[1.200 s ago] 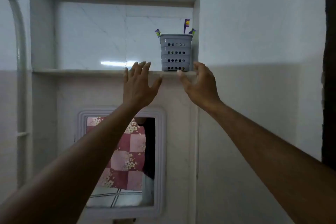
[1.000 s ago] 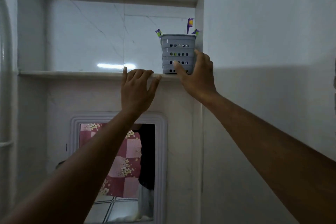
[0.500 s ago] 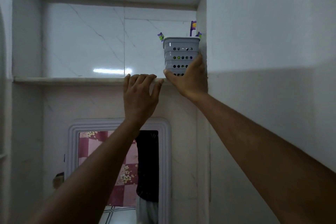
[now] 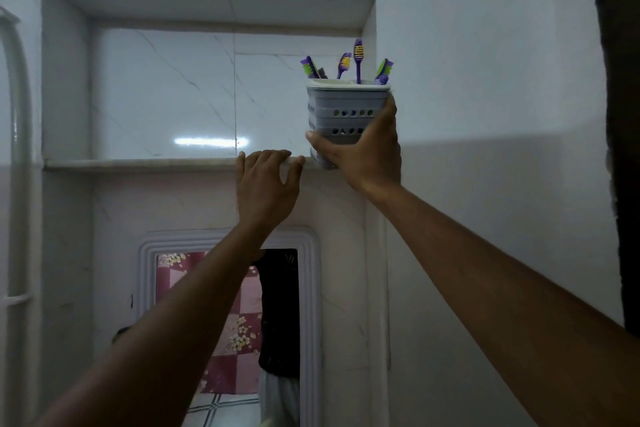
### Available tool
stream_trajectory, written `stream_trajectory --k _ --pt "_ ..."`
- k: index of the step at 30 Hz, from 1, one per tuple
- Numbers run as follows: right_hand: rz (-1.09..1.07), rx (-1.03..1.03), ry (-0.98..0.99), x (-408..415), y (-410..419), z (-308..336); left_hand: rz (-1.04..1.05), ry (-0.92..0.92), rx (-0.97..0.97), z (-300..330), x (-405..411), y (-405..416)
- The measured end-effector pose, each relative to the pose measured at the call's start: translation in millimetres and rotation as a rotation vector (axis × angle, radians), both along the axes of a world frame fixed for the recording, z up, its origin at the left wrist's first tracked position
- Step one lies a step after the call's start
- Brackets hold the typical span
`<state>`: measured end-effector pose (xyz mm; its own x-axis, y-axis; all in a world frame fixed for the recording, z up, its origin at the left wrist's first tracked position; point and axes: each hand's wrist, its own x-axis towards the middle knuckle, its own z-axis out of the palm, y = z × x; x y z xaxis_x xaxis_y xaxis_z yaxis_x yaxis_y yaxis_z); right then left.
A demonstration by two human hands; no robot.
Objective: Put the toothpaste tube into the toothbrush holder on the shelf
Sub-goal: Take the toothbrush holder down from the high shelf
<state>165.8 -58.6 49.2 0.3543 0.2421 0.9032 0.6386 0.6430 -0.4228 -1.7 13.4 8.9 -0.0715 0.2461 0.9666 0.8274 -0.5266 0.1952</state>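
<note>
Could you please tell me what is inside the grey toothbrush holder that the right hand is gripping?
Four toothbrush heads, purple with green or yellow bristles, stick out above the toothbrush holder, which the right hand grips. Its walls hide their handles and everything lower down, so whether a toothpaste tube is inside cannot be seen.

Right hand [image 4: 367, 152] grips the toothbrush holder [image 4: 346, 114] at frame centre-right; left hand [image 4: 265, 184] rests on the shelf [image 4: 138, 163] edge.

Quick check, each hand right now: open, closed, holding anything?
Left hand: open, empty, fingers resting on the shelf edge.
Right hand: closed around the grey toothbrush holder, which has toothbrushes in it.
</note>
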Motion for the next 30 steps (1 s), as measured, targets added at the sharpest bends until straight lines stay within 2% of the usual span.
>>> stream_trajectory --k 4,13,19,23,30 --pt "0.015 0.027 -0.005 10 -32 -26 -0.111 -0.094 -0.089 0 2 -37" --pt "0.08 -0.145 0.018 34 -88 -137 -0.16 0.005 -0.297 -82 -1 -108" --pt "0.128 -0.351 0.024 42 -125 -226 -0.203 0.027 -0.467 -169 1 -165" --pt "0.236 -0.495 0.073 42 -145 -304 -0.247 -0.109 -0.651 -247 -6 -187" --pt "0.391 -0.654 0.178 34 -168 -422 -0.215 -0.22 -0.884 -355 -29 -217"
